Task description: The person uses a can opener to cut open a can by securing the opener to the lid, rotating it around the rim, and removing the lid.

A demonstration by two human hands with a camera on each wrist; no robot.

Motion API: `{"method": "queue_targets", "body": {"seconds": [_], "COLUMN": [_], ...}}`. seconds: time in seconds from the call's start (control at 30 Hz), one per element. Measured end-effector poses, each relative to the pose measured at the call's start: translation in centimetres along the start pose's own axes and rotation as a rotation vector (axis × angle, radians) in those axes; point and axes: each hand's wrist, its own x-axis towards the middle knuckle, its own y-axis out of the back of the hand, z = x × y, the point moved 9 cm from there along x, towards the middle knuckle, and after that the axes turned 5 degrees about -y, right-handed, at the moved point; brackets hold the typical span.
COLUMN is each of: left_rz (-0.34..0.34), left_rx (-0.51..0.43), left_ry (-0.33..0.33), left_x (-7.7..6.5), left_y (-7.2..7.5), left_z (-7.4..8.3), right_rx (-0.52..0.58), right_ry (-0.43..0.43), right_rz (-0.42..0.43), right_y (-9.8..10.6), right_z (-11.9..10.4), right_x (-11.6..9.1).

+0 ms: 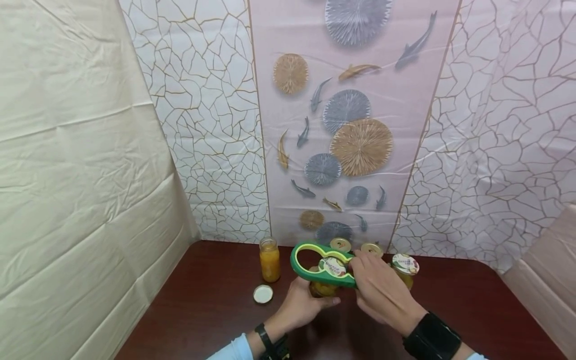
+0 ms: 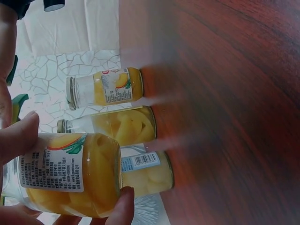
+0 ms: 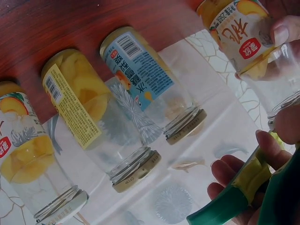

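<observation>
Worktop (image 1: 198, 300): dark red-brown, wood-grained, glossy. Cream cloth (image 1: 76, 150) hangs at the left; a patterned sheet (image 1: 216, 125) at the back carries gold crack lines and, on its pink panel, fish and round discs.

Held jar (image 2: 101, 173): above the worktop, near the middle. Its front label shows a large 桃 and a red badge; the back label carries fine Chinese print and a "www." line. The left hand (image 1: 299, 305) has its fingers curled round the glass. The right hand (image 1: 382, 290) has its fingers closed round the green-and-yellow opener (image 1: 333, 279) — its loop is over the printed lid (image 1: 333, 266); contact cannot be told.

Behind stand 3 lidded jars: 1 with a blue label (image 3: 136, 70) including 雪梨 and a barcode; 1 with a yellow label (image 3: 71, 105), barcoded — text too small; 1 with a peach label (image 3: 18, 117).

At left, 1 jar of orange contents (image 1: 270, 262) appears open, a loose lid (image 1: 263, 294) nearby.
</observation>
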Motion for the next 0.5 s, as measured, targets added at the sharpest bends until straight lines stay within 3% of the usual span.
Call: {"method": "queue_targets", "body": {"seconds": [0.5], "left_rz": [-0.010], "left_rx": [-0.046], "left_ry": [0.009], "left_x": [-0.24], "left_y": [-0.21], "left_z": [-0.32], "right_rx": [-0.037], "right_ry": [-0.029], "right_rz": [-0.062], "right_y": [-0.27], "right_z": [-0.18], "right_x": [-0.10]}}
